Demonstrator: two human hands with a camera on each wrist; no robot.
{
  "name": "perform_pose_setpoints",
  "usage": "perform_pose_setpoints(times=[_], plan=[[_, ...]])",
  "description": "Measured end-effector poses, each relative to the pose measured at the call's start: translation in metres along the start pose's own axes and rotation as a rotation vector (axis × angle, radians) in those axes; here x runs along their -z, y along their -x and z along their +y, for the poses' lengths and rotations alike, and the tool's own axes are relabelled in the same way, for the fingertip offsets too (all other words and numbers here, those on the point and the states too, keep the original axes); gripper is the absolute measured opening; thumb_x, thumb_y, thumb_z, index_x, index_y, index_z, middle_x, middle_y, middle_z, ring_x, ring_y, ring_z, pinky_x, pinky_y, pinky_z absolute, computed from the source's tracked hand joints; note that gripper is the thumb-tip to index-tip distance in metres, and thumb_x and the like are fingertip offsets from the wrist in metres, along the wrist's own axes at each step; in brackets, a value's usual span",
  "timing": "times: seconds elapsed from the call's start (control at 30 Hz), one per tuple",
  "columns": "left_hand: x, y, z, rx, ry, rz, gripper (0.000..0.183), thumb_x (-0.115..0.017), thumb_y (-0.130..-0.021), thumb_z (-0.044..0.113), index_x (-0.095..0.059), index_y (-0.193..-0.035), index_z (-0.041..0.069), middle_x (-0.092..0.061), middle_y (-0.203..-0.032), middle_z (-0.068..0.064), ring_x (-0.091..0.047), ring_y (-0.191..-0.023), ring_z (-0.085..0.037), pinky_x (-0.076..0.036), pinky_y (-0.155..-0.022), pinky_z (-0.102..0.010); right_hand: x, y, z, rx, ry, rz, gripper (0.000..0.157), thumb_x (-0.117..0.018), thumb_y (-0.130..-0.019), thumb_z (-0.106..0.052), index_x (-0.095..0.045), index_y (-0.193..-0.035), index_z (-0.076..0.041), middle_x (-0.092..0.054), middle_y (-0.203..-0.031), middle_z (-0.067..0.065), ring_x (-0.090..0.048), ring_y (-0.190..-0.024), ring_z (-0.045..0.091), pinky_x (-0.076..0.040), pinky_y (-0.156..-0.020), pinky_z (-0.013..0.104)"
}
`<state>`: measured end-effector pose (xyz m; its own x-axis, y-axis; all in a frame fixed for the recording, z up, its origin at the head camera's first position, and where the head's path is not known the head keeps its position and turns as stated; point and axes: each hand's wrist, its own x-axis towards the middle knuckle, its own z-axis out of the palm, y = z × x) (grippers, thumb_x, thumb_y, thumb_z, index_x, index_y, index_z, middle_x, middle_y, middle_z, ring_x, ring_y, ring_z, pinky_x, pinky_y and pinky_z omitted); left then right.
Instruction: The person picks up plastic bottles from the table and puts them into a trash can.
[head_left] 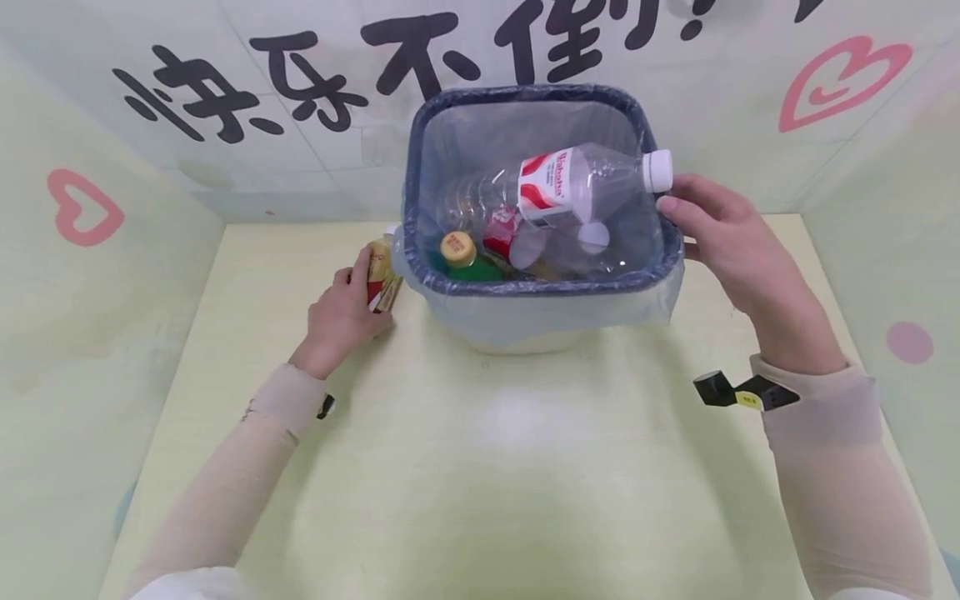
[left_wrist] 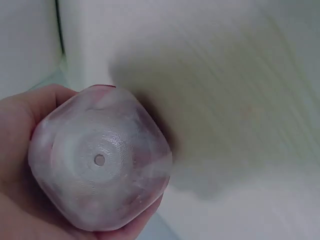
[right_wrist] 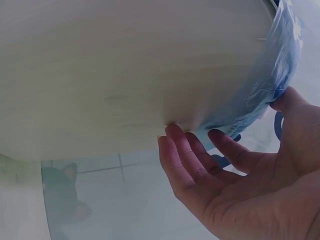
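My left hand (head_left: 341,312) grips a small bottle (head_left: 384,275) with a gold and red label, just left of the bin. Its pale squarish base (left_wrist: 100,160) faces the left wrist view, with fingers wrapped round the side. My right hand (head_left: 738,242) holds the right rim of the trash bin (head_left: 540,287), thumb at the edge and bent fingers (right_wrist: 187,152) against the outer wall. A clear film liner (right_wrist: 250,100) covers that edge. Inside lie a clear water bottle (head_left: 555,183) with its white cap by the right rim, a yellow-capped green bottle (head_left: 468,258) and a red-labelled container (head_left: 501,229).
The bin stands on a pale table (head_left: 517,467), near the back wall (head_left: 360,158) with large black characters. Side walls with painted hearts (head_left: 84,207) close in the left and right. Bare tabletop stretches in front of the bin.
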<state>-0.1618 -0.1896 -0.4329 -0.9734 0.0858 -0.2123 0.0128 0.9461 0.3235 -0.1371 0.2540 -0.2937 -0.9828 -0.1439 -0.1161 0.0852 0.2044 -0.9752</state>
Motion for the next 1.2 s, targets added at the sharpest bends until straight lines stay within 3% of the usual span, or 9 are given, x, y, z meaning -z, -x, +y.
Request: perform_pose_setpoints(times=[0.13,0.43,0.57,0.73,1.03,1.2], plan=[[0.022,0.008,0.001,-0.038,0.021,0.059,0.102,-0.072,-0.085,0.028,-0.004,-0.161,0.025,-0.043,-0.139,-0.034,-0.059,-0.098,-0.049,-0.052,-0.068,-0.063,0.000,0.000,0.001,0.003,0.006,-0.002,0.042,-0.059,-0.100,-0.031,-0.056,-0.136,-0.010,-0.062,-0.117,0.004,-0.061,-0.099,0.015,-0.050,-0.084,0.021],[0.101,0.031,0.014,-0.110,-0.001,0.223,0.102,-0.075,-0.081,0.024,-0.013,-0.161,0.024,-0.052,-0.126,-0.032,-0.058,-0.084,-0.047,-0.048,-0.056,-0.058,0.000,-0.001,0.001,0.019,-0.041,-0.020,0.039,-0.060,-0.100,-0.028,-0.057,-0.135,-0.010,-0.060,-0.119,0.004,-0.060,-0.099,0.015,-0.051,-0.083,0.021],[0.125,0.039,0.023,-0.166,-0.035,0.286,0.097,-0.075,-0.080,0.023,-0.020,-0.159,0.021,-0.054,-0.119,-0.030,-0.057,-0.084,-0.046,-0.046,-0.057,-0.058,0.001,-0.001,0.000,0.014,-0.040,-0.018,0.039,-0.060,-0.100,-0.029,-0.057,-0.135,-0.010,-0.059,-0.120,0.004,-0.059,-0.100,0.016,-0.051,-0.083,0.021],[0.140,0.043,0.031,-0.169,-0.051,0.291,0.095,-0.076,-0.080,0.023,-0.022,-0.158,0.020,-0.053,-0.125,-0.030,-0.055,-0.090,-0.046,-0.047,-0.061,-0.060,0.000,0.000,0.000,0.010,-0.049,-0.021,0.039,-0.060,-0.100,-0.028,-0.057,-0.134,-0.010,-0.059,-0.120,0.005,-0.060,-0.100,0.016,-0.051,-0.083,0.021],[0.150,0.044,0.034,-0.162,-0.043,0.262,0.096,-0.076,-0.081,0.022,-0.021,-0.159,0.020,-0.051,-0.128,-0.030,-0.053,-0.097,-0.046,-0.046,-0.066,-0.060,-0.002,-0.001,-0.001,0.013,-0.038,-0.030,0.039,-0.059,-0.101,-0.028,-0.056,-0.135,-0.009,-0.059,-0.119,0.005,-0.060,-0.099,0.016,-0.052,-0.082,0.021],[0.172,0.046,0.043,-0.198,-0.045,0.257,0.099,-0.076,-0.079,0.016,-0.019,-0.160,0.020,-0.052,-0.126,-0.031,-0.054,-0.096,-0.046,-0.047,-0.067,-0.059,0.001,0.000,-0.001,-0.001,-0.018,-0.022,0.040,-0.059,-0.101,-0.030,-0.056,-0.135,-0.010,-0.059,-0.121,0.004,-0.060,-0.101,0.016,-0.051,-0.083,0.021]])
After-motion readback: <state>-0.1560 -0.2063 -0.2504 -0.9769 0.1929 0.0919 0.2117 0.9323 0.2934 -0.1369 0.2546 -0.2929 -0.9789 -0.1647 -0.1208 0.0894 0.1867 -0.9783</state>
